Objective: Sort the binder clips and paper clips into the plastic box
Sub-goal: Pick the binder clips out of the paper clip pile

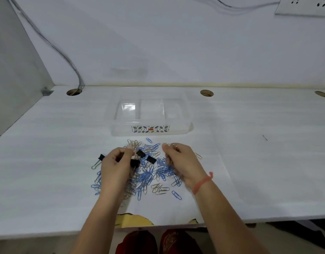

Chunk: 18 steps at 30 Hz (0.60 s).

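Note:
A heap of blue and silver paper clips (148, 176) lies on the white desk in front of me, mixed with black binder clips (151, 159). One more binder clip (101, 157) sits at the heap's left edge. My left hand (116, 166) is curled over the left of the heap, fingers closed on a black binder clip (134, 163). On the right side my right hand (181, 162) holds a bunch of blue paper clips in its closed fingers. The clear plastic box (185, 125), with compartments and a patterned label, stands just beyond the heap.
The desk (267, 162) has round cable holes (206, 93) along the back, with a cable running through the left one. A wall socket (302, 6) is at the upper right. The desk's front edge is torn, showing yellow. My knees are below it.

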Available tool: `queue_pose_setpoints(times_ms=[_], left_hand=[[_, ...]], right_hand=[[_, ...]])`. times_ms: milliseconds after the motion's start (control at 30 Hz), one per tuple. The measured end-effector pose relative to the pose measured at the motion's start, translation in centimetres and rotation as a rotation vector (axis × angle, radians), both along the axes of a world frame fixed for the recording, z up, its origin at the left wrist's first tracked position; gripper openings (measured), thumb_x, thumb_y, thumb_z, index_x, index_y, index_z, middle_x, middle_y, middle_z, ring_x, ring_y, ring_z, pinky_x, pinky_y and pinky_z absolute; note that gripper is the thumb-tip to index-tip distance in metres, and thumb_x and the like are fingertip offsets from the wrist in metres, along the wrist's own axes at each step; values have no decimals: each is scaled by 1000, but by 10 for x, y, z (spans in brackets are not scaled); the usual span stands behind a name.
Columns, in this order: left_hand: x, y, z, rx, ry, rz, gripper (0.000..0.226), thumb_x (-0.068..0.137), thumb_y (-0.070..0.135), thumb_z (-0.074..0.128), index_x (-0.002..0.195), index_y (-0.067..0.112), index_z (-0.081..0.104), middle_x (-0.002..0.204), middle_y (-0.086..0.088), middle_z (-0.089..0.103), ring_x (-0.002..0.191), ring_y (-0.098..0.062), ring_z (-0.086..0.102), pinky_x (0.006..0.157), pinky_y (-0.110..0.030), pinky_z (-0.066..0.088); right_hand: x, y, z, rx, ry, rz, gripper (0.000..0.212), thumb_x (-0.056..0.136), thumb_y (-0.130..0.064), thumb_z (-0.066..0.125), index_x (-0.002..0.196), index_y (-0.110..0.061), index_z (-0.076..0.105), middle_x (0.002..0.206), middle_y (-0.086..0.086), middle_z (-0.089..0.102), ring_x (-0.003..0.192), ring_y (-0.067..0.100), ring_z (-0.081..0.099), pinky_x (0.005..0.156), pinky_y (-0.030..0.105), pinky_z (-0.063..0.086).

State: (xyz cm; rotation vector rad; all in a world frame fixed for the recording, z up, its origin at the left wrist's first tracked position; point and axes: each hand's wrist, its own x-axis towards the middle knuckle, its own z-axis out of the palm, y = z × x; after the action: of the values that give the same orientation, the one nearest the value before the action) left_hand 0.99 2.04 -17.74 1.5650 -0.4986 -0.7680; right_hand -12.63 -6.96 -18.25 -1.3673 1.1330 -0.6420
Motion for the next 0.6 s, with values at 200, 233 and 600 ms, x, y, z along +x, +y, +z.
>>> queue_pose_setpoints(times_ms=[200, 233, 600], left_hand=[[7, 9, -9, 199, -367, -111, 6, 77, 16, 72, 77, 17, 66, 59, 3, 55, 52, -11, 48, 52, -24, 35], [8, 10, -10, 268, -481, -94, 9, 76, 20, 73, 81, 19, 65, 58, 6, 53, 51, -11, 47, 50, -25, 32], [8, -9, -18, 490, -862, -91, 33, 78, 34, 66, 105, 16, 59, 106, -5, 56, 80, -21, 50, 63, -28, 37]], right_hand=[[19, 6, -7, -737, 658, 353, 40, 92, -20, 48, 130, -31, 49, 98, 6, 70, 85, 24, 61, 71, 29, 42], [21, 6, -7, -779, 701, 374, 41, 92, -20, 48, 131, -33, 47, 100, 7, 70, 91, 26, 63, 73, 30, 44], [26, -2, 6, -785, 853, 558, 34, 91, -20, 52, 119, -7, 38, 95, 13, 65, 75, 27, 54, 60, 30, 37]])
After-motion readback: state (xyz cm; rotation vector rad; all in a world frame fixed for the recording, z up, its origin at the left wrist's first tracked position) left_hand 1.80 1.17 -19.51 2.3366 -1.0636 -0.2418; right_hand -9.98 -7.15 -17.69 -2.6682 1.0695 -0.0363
